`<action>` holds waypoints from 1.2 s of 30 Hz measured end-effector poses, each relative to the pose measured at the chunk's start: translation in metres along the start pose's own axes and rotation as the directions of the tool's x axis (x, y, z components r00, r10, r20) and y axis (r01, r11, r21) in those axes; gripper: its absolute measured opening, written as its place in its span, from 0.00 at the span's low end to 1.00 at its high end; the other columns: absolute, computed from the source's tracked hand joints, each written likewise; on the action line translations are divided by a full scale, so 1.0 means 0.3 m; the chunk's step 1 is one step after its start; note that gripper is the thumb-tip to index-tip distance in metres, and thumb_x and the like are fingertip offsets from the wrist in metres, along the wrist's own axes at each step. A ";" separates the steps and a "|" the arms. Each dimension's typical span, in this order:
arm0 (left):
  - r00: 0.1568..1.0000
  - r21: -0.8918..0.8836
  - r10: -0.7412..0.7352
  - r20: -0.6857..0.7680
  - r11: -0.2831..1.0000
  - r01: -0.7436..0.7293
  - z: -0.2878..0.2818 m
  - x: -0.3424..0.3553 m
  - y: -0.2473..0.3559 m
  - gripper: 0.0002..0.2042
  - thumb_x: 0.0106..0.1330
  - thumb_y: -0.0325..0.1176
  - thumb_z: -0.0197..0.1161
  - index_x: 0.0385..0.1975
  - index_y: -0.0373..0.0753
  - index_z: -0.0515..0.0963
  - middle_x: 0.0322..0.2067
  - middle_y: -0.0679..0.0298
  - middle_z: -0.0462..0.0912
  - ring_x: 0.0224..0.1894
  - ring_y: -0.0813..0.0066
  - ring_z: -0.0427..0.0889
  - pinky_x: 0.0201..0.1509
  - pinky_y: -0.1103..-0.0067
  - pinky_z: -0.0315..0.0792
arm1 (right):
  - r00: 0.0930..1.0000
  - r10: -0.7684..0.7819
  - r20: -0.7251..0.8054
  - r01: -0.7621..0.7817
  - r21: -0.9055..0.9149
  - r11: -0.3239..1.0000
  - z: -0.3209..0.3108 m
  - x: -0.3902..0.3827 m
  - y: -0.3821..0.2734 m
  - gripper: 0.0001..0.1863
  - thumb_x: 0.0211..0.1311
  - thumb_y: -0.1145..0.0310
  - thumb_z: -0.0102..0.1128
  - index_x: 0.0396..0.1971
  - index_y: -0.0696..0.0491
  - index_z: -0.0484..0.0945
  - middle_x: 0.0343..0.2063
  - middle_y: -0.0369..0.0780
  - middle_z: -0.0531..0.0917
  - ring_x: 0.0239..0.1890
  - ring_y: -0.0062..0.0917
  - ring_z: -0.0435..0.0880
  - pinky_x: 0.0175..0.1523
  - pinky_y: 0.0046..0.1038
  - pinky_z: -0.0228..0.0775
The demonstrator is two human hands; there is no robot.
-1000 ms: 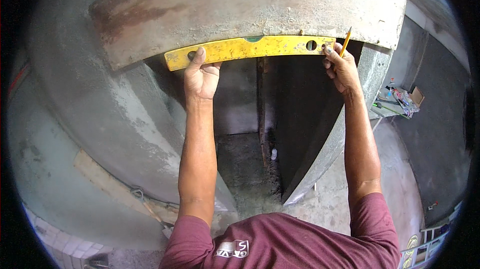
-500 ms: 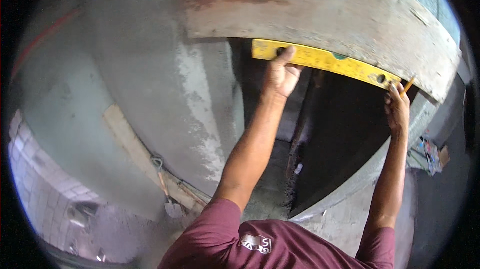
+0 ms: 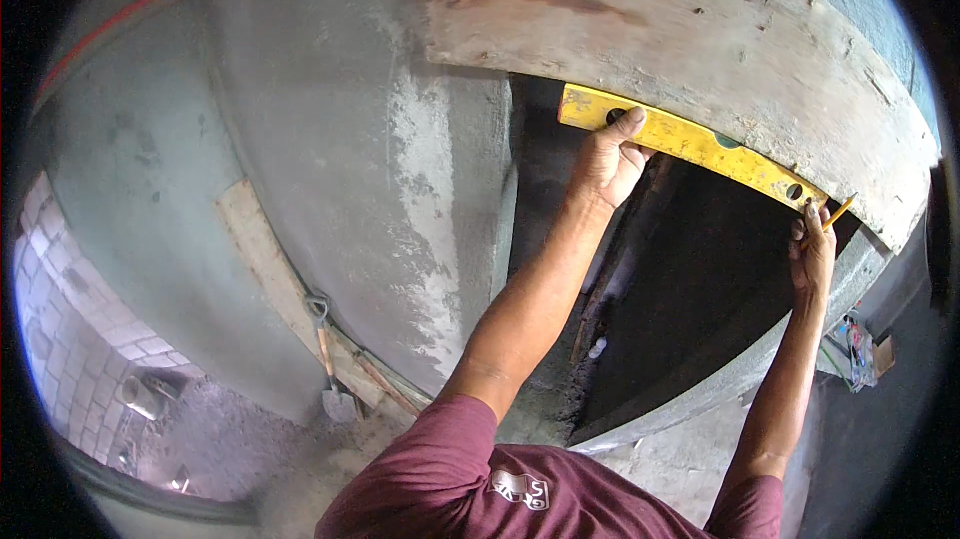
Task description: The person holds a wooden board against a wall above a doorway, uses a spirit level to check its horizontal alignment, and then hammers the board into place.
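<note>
A yellow spirit level (image 3: 680, 139) lies along the lower edge of a worn wooden board (image 3: 640, 19), slanting down to the right in the picture. My left hand (image 3: 612, 164) grips it near its left end, thumb over the front face beside a round hole. At the level's right end, my right hand (image 3: 812, 249) pinches its tip and also has a yellow pencil (image 3: 840, 211) between the fingers, point up toward the board. A green vial window shows at the level's upper edge. The fingers behind the level are hidden.
The board spans the top of a dark opening (image 3: 690, 289) between grey plastered walls (image 3: 330, 139). A shovel (image 3: 330, 369) leans by a plank (image 3: 265, 249) at lower left, near a block wall (image 3: 70, 319). Boxes and clutter (image 3: 860, 349) sit at the right.
The whole view has shifted, so board, level and hands appear farther right and somewhat lower. Both hands keep their hold on the level, and the pencil stays in the right one.
</note>
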State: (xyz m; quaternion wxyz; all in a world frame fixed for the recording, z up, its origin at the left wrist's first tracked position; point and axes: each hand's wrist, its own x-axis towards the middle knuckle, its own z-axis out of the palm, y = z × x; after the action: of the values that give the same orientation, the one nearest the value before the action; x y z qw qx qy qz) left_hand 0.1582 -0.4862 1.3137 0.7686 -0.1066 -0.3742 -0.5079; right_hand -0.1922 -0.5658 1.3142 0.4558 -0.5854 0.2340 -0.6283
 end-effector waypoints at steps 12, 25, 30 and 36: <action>0.998 -0.014 0.014 0.060 1.000 -0.013 -0.034 0.016 -0.003 0.23 0.59 0.24 0.71 0.55 0.46 0.75 0.53 0.64 0.80 0.59 0.63 0.76 0.67 0.60 0.68 | 0.997 0.013 -0.078 -0.015 -0.034 0.999 0.036 -0.009 -0.006 0.14 0.67 0.59 0.64 0.44 0.48 0.72 0.22 0.24 0.69 0.19 0.08 0.66 0.18 0.13 0.55; 1.000 0.051 -0.026 -0.012 0.998 0.026 -0.049 0.026 -0.001 0.21 0.60 0.23 0.70 0.54 0.44 0.76 0.51 0.64 0.82 0.57 0.64 0.79 0.64 0.61 0.73 | 0.998 -0.060 -0.019 0.059 -0.019 0.998 0.004 -0.030 -0.027 0.13 0.66 0.60 0.64 0.43 0.51 0.77 0.27 0.27 0.75 0.22 0.08 0.70 0.20 0.13 0.56; 1.000 0.064 -0.029 0.010 0.998 0.028 -0.043 0.021 0.008 0.21 0.60 0.23 0.70 0.54 0.44 0.76 0.52 0.65 0.81 0.58 0.64 0.78 0.65 0.60 0.72 | 0.998 -0.066 -0.020 0.066 -0.027 0.997 0.009 -0.030 -0.027 0.12 0.66 0.60 0.65 0.41 0.50 0.77 0.26 0.27 0.74 0.22 0.08 0.70 0.20 0.14 0.55; 1.000 0.077 0.001 0.003 0.997 -0.002 -0.048 0.022 -0.012 0.24 0.59 0.23 0.71 0.56 0.45 0.75 0.53 0.65 0.80 0.59 0.64 0.76 0.68 0.59 0.67 | 0.998 -0.048 -0.040 0.046 -0.055 0.997 0.003 -0.037 -0.048 0.12 0.65 0.60 0.66 0.40 0.50 0.77 0.24 0.26 0.73 0.22 0.09 0.69 0.20 0.14 0.54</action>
State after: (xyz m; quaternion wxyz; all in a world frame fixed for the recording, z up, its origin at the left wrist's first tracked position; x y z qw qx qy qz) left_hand 0.1632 -0.5004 1.3073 0.7720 -0.0777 -0.3946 -0.4922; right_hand -0.1968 -0.5495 1.3205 0.4200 -0.5900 0.2466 -0.6440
